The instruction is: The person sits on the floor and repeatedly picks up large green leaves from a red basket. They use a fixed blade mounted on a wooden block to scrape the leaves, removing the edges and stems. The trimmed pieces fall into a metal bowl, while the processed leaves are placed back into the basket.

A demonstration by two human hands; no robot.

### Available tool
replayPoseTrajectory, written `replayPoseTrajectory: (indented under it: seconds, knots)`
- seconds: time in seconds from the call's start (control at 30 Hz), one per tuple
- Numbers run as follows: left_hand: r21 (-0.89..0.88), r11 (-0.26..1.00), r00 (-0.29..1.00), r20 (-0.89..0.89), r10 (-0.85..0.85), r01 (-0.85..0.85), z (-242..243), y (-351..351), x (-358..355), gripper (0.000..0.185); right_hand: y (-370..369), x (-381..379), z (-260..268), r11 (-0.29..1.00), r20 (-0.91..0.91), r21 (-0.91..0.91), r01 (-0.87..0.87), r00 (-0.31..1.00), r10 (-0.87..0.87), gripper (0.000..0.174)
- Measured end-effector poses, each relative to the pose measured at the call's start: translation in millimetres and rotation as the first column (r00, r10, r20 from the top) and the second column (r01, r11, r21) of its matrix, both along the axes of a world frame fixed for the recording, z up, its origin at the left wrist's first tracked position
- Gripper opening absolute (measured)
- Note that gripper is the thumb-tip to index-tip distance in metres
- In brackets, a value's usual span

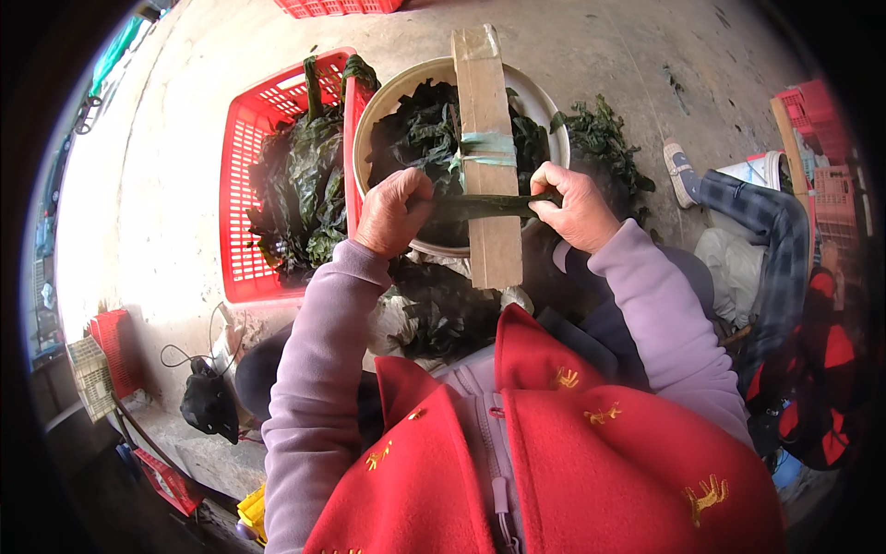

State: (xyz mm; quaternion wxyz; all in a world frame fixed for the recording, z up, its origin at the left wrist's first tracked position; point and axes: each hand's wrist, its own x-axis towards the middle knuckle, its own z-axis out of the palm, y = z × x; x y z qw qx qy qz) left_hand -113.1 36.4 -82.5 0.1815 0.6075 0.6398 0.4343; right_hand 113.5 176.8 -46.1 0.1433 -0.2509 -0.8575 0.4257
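A dark green strip of leafy seaweed, apparently kelp (493,206), is stretched level between my two hands. My left hand (396,211) pinches its left end, and my right hand (573,206) grips the right end between thumb and fingers. The strip crosses over a flat brown board (484,97) that lies across a round pale tub (562,142). Pale green plastic strips (489,149) are tied around the board; a thin dark object beside them is too small to identify. More dark seaweed (415,131) fills the tub beneath.
Left of the tub stands a red plastic crate (232,208) heaped with seaweed (304,187). A seaweed pile (601,142) lies on the concrete floor to the right. More seaweed (450,311) is at my knees. Another person's leg (754,208) extends in from the right, beside a white bucket (751,170).
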Motion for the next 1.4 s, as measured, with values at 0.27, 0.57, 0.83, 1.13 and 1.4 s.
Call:
replayPoseTrajectory:
  seconds: [0.27, 0.57, 0.83, 1.13, 1.4]
  knots:
    - [0.177, 0.975, 0.700, -0.713, 0.032, 0.136, -6, -19, 20, 0.018, -7, 4, -12, 0.848, 0.041, 0.522, -0.093, 0.996, 0.084, 0.014]
    - [0.173, 0.984, 0.751, -0.645, 0.141, -0.036, 13, -37, 34, 0.037, -13, 2, 3, 0.962, 0.037, 0.268, 0.045, 0.998, -0.057, 0.014]
    - [-0.230, 0.847, 0.013, 0.967, 0.256, 0.479, 44, -44, 95, 0.060, -40, 1, 44, 0.970, -0.180, 0.210, 0.119, 0.980, -0.082, 0.006]
    - [-0.075, 0.997, -0.084, 0.994, 0.076, 0.021, 32, -47, 109, 0.039, -77, 28, 66, 0.984, -0.062, -0.113, 0.136, 0.988, -0.143, 0.012]
    - [-0.123, 0.992, 0.094, 0.988, 0.125, -0.028, 59, -64, 102, 0.027, -64, 53, 52, 0.507, 0.058, -0.850, 0.146, 0.981, -0.186, 0.008]
